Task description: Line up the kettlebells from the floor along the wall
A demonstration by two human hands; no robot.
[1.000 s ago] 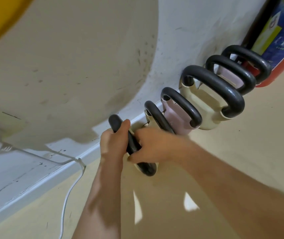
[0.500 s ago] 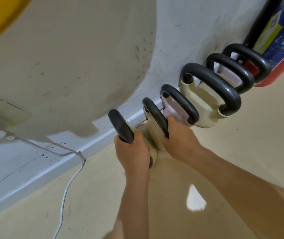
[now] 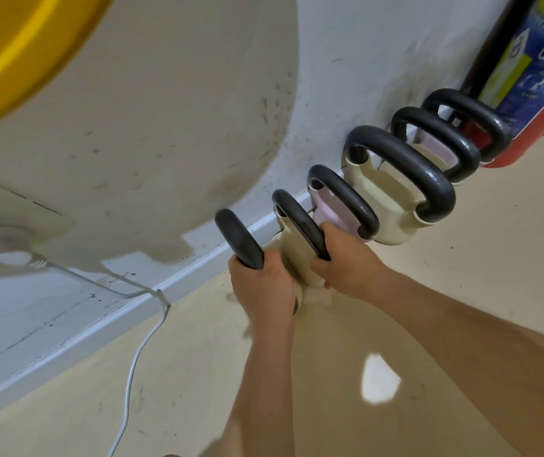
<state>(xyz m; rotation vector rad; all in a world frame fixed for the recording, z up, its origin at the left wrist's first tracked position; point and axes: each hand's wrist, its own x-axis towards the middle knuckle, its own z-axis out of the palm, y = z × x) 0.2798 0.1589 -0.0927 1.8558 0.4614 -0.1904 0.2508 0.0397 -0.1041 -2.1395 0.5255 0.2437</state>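
Observation:
Several kettlebells with black handles stand in a row along the white wall (image 3: 356, 61). My left hand (image 3: 264, 285) is closed around the handle of the leftmost kettlebell (image 3: 237, 239), whose body is mostly hidden by the hand. My right hand (image 3: 346, 262) grips the handle of the cream kettlebell (image 3: 297, 222) beside it. Further right stand a small pink kettlebell (image 3: 343, 199), a large cream kettlebell (image 3: 396, 173), another pink kettlebell (image 3: 435, 140) and a last one (image 3: 468, 113), its body hidden.
A white cable (image 3: 132, 374) runs from the wall down across the beige floor (image 3: 462, 291) at the left. A red object with a blue poster (image 3: 534, 94) stands at the row's far end. A white baseboard (image 3: 66, 341) lines the wall. Something yellow (image 3: 16, 44) shows top left.
A second ago both hands were on the leftmost kettlebell's handle. My right hand has shifted to the neighbouring cream kettlebell's handle, and my left hand has slid to the near end of the first handle.

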